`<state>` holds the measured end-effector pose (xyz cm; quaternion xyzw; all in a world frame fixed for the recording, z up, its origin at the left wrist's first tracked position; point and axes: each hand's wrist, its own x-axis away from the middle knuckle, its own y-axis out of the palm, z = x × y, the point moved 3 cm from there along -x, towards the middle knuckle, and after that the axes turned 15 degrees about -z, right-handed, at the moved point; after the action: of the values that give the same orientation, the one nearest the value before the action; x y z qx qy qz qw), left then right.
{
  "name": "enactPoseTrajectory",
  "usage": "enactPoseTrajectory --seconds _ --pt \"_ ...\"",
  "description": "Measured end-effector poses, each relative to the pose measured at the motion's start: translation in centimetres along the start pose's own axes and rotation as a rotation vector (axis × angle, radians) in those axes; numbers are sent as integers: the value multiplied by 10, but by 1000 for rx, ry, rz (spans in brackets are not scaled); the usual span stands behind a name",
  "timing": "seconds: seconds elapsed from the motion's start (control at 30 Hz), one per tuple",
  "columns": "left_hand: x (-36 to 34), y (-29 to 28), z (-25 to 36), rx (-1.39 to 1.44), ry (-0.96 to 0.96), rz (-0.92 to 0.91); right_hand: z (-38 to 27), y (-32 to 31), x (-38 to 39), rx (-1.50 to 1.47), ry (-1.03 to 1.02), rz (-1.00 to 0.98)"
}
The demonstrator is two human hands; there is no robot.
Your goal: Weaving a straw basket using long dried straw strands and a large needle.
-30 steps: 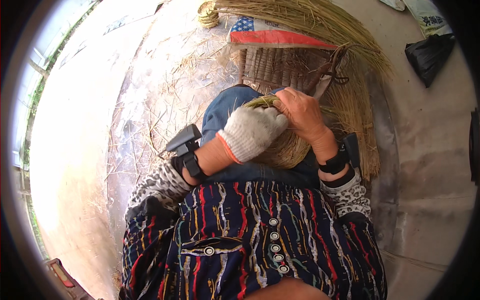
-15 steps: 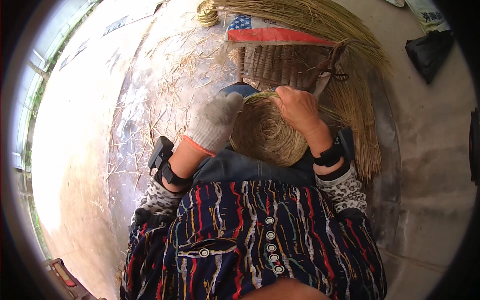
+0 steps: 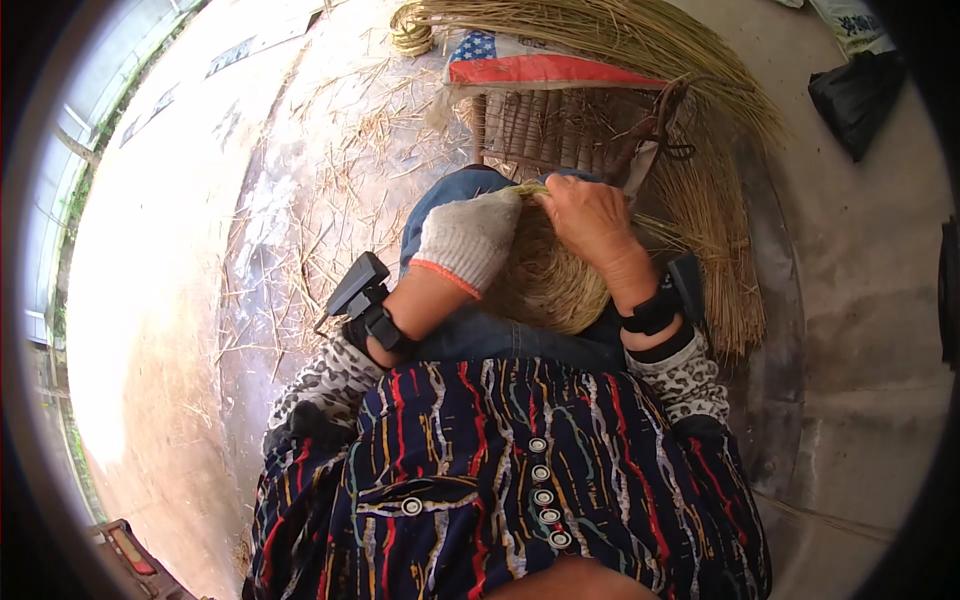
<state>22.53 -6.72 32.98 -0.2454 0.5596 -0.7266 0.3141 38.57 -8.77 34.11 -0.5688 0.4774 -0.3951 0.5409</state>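
Note:
A round woven straw basket [image 3: 552, 280] rests on my lap, its hollow side facing up. My left hand [image 3: 468, 240], in a whitish knit glove with an orange cuff, is closed on the basket's far-left rim. Bare, my right hand [image 3: 592, 218] pinches straw at the far rim close by, its fingertips almost meeting the glove. Some straw strands [image 3: 662, 230] stick out to the right from beneath that hand. Both hands cover part of the rim, and the exact grip of the gloved fingers is hidden.
A slatted chair or stool [image 3: 540, 128] stands ahead, with a red, white and blue sack [image 3: 560, 68] over it. Long straw bundles [image 3: 640, 40] lie beyond and down the right. A coiled straw piece [image 3: 410, 32] sits far left. A black bag [image 3: 858, 100] lies far right.
My left hand has moved right along the rim, closer to my right hand, and its wrist has turned. More of my left knee shows. The right hand has shifted only slightly.

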Motion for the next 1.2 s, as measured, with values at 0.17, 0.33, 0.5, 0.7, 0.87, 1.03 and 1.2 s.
enactPoseTrajectory --seconds 0.17,0.33,0.5,0.7,0.87,1.03,1.2 --pt "-19 -4 16 -70 -52 -80 9 6 1 47 3 51" --pt "25 -25 -11 -135 -38 -53 13 10 3 -94 57 50" --pt "34 -18 -18 -205 -56 -99 4 0 4 -112 16 45" --pt "9 -4 -16 -147 65 57 -3 -6 1 -222 -55 89" --pt "27 -44 -41 545 154 307 3 -9 5 -397 -102 122" --pt "8 -56 -20 315 260 293 -1 -8 5 -363 -193 146" --pt "-10 -46 -25 523 376 122 -10 -15 4 -263 -288 180"
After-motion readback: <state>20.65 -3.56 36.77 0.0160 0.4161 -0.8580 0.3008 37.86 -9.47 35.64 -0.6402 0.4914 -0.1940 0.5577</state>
